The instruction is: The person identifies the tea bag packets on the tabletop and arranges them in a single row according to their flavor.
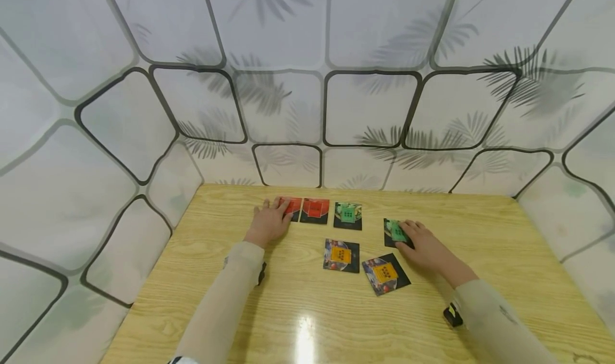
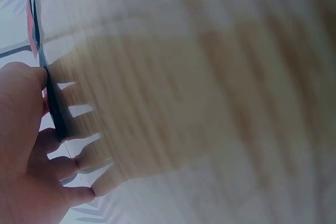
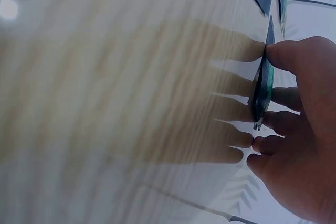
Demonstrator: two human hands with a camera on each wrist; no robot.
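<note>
The left-hand red packet [image 1: 295, 208] is partly covered by the left hand [image 1: 269, 225], its fingers spread. The right-hand green packet [image 1: 395, 232] is touched by the right hand [image 1: 425, 246], its fingers spread too. Both packets lie on the worktop [image 1: 283, 313]. Any shift is best made flat, under light, even pressure, so that the neighbouring red packet [image 1: 315, 211] is not nudged.

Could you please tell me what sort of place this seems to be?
Probably a small booth or partitioned work nook: patterned walls close in a wood-grain table on three sides, and small packets lie spread on it.
</note>
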